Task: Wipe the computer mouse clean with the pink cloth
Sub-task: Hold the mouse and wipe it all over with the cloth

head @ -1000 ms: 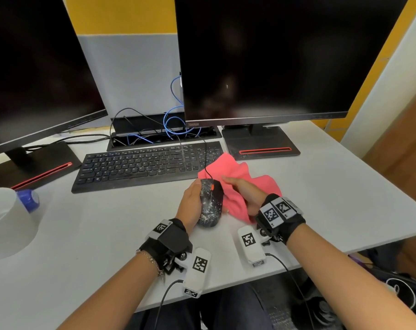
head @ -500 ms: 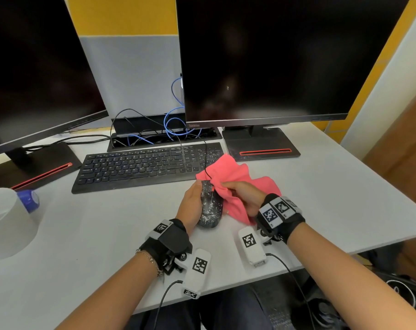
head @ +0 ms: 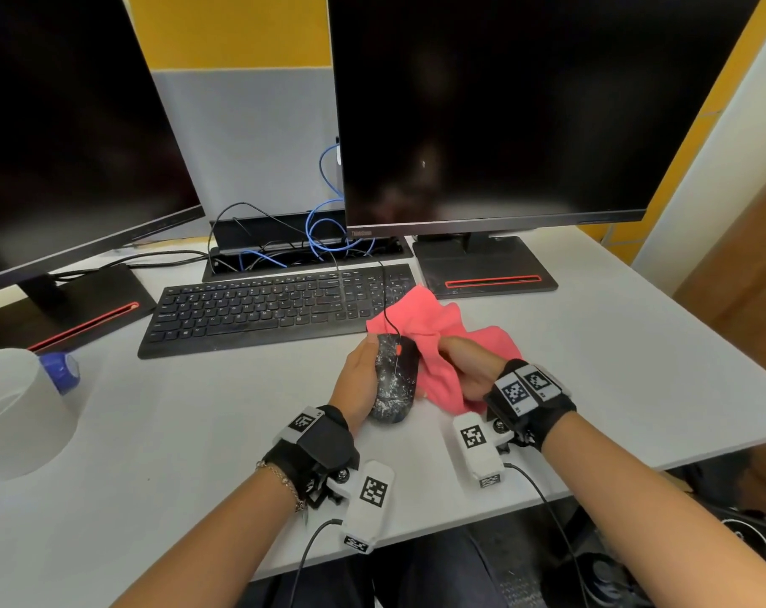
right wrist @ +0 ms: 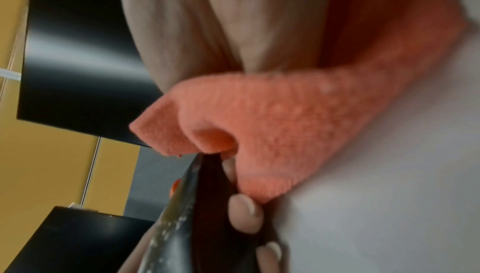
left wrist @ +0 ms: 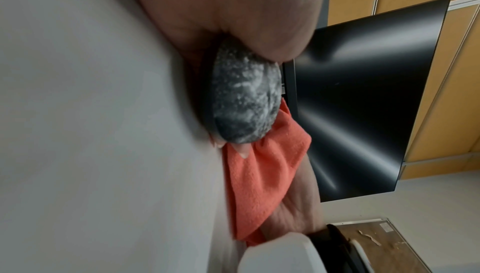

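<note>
A black wired computer mouse [head: 394, 379], speckled with white dust, sits on the white desk [head: 197, 432] in front of the keyboard. My left hand [head: 358, 376] grips its left side, fingers wrapped under it. The dusty mouse [left wrist: 244, 101] fills the middle of the left wrist view. A pink cloth [head: 433, 340] lies bunched just right of the mouse, and my right hand [head: 466, 362] holds a fold of it against the mouse's right flank. In the right wrist view the pink cloth [right wrist: 272, 129] covers my fingers, with the mouse [right wrist: 187, 216] and left fingertips [right wrist: 244, 213] below.
A black keyboard [head: 267, 309] lies behind the mouse, with two dark monitors [head: 504, 111] on stands and blue and black cables [head: 324, 239] at the back. A white roll [head: 17, 414] and a blue-capped item [head: 61, 370] stand at the left.
My right hand brought the cloth onto the front of the mouse half a second ago, then drew it back to the right side; the scroll wheel shows again. The left hand has kept its hold.
</note>
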Demonstrator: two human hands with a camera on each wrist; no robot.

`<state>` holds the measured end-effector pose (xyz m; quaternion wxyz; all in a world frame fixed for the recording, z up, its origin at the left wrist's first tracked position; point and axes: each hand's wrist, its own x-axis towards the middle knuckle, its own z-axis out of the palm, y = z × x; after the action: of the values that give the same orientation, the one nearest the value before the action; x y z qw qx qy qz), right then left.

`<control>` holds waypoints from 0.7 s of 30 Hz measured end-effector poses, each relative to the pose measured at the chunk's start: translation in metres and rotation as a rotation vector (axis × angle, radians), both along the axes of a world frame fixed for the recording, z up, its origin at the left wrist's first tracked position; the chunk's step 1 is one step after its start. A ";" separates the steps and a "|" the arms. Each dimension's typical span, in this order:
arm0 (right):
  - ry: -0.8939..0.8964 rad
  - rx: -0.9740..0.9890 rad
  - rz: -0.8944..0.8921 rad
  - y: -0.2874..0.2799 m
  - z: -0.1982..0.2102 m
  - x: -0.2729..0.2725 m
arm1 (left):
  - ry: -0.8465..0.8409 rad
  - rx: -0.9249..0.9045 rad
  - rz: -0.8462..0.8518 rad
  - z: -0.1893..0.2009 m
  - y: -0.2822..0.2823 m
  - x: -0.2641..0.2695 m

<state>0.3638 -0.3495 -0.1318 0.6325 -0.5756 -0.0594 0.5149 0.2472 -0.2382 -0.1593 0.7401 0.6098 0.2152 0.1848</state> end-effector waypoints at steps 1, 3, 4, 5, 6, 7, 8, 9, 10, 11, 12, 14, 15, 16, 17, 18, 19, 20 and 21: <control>-0.024 0.011 0.050 0.000 0.004 -0.003 | 0.001 0.010 0.000 0.000 0.000 0.000; -0.099 0.013 0.131 -0.001 0.011 -0.009 | 0.007 0.040 -0.005 0.000 0.000 -0.001; -0.096 0.024 0.145 -0.002 0.011 -0.010 | 0.008 0.048 -0.009 -0.001 0.001 -0.001; -0.082 0.039 0.138 -0.002 0.008 -0.008 | 0.015 0.051 -0.017 -0.003 0.002 0.000; -0.062 0.046 0.120 -0.003 0.007 -0.008 | 0.020 0.053 -0.022 -0.004 0.003 0.000; -0.056 0.044 0.103 -0.003 0.004 -0.005 | 0.021 0.056 -0.018 -0.004 0.003 0.000; -0.059 0.035 0.100 -0.004 0.004 -0.003 | 0.019 0.060 -0.015 -0.005 0.003 0.001; -0.070 0.041 0.121 -0.005 0.004 -0.003 | 0.017 0.059 -0.014 -0.004 0.003 0.001; -0.100 0.059 0.155 -0.006 0.006 -0.005 | 0.011 0.057 -0.012 -0.003 0.003 0.000; -0.140 0.065 0.182 -0.007 0.008 -0.006 | 0.007 0.057 -0.008 -0.002 0.003 0.000; -0.159 0.071 0.194 -0.009 0.010 -0.009 | 0.007 0.059 -0.010 -0.001 0.003 -0.001; -0.147 0.097 0.199 -0.010 0.012 -0.009 | 0.013 0.066 -0.021 -0.002 0.003 -0.001; -0.128 0.112 0.191 -0.011 0.011 -0.009 | 0.008 0.068 -0.018 -0.003 0.003 -0.001; -0.113 0.111 0.172 -0.010 0.008 -0.007 | 0.011 0.066 -0.012 -0.005 0.003 0.000; -0.111 0.097 0.143 -0.010 0.007 -0.005 | 0.022 0.064 -0.005 -0.005 0.003 0.000; -0.112 0.087 0.122 -0.009 0.007 -0.005 | 0.028 0.067 0.001 -0.005 0.004 0.000; -0.118 0.072 0.116 -0.008 0.008 -0.006 | 0.024 0.067 0.008 -0.005 0.004 0.000; -0.128 0.059 0.129 -0.007 0.009 -0.008 | 0.020 0.061 0.008 -0.006 0.005 0.001; -0.133 0.050 0.157 -0.006 0.011 -0.010 | 0.024 0.059 0.007 -0.006 0.005 0.001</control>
<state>0.3540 -0.3558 -0.1205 0.5991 -0.5860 -0.1590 0.5220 0.2486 -0.2332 -0.1658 0.7184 0.6329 0.2206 0.1862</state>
